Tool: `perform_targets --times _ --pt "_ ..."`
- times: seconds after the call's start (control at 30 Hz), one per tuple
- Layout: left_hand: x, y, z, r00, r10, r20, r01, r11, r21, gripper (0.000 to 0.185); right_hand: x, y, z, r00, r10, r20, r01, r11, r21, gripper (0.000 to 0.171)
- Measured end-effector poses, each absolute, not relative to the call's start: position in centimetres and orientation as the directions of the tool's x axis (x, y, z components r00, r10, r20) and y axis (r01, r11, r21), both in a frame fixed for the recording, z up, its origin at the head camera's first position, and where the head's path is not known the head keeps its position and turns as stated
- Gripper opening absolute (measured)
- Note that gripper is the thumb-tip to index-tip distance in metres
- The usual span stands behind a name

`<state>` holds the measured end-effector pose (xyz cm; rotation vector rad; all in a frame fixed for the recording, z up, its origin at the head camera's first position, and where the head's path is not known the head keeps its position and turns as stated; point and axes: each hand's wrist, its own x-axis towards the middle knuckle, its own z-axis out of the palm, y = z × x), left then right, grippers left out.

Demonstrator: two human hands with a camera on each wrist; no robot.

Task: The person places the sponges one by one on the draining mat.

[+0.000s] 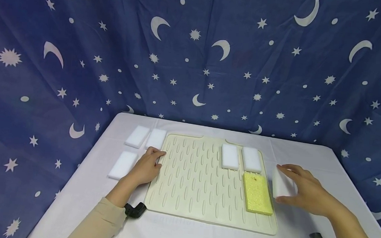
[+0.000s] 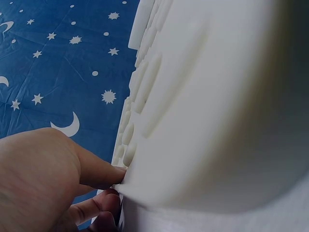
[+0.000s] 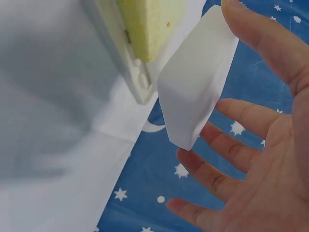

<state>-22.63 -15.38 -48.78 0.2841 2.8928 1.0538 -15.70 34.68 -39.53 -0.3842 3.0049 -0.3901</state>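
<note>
Head view: the right hand point(image 1: 308, 191) holds a white sponge block point(image 1: 283, 183) on edge, the thumb at its far end and the fingers curved round its near end, just off the right rim of the cream ribbed mat point(image 1: 192, 182). Just beyond those fingertips, on the mat, lies a yellow sponge point(image 1: 256, 193), and past it two white blocks point(image 1: 240, 158) side by side. The left hand point(image 1: 147, 165) lies flat on the white tablecloth point(image 1: 89, 196), fingers nearly straight, their tips touching the mat's left rim and holding nothing. Three more white blocks point(image 1: 135, 148) lie near that hand, two beyond the fingers and one beside the knuckles.

Left wrist view: the left hand's fingers point(image 2: 99, 171) press against the mat's edge point(image 2: 130, 145), with the ribbed surface rising away from them; blue starred cloth point(image 2: 63, 63) hangs behind.

Right wrist view: the white sponge block point(image 3: 198, 82) sits between the thumb above and the spread, loosely curved fingers point(image 3: 227, 150) below, touched at its ends. The yellow sponge point(image 3: 149, 24) and the mat's corner lie just past the block.
</note>
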Motion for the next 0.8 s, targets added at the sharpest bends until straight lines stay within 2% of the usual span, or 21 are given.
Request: perform_targets --times 0.8 --pt "-22.6 -15.4 -48.7 -0.981 0.194 0.001 0.147 0.744 0.652 0.049 -17.0 29.0 -39.1 -0.941 -0.337 -0.041 -0.31 0.901 -0.303 0.101"
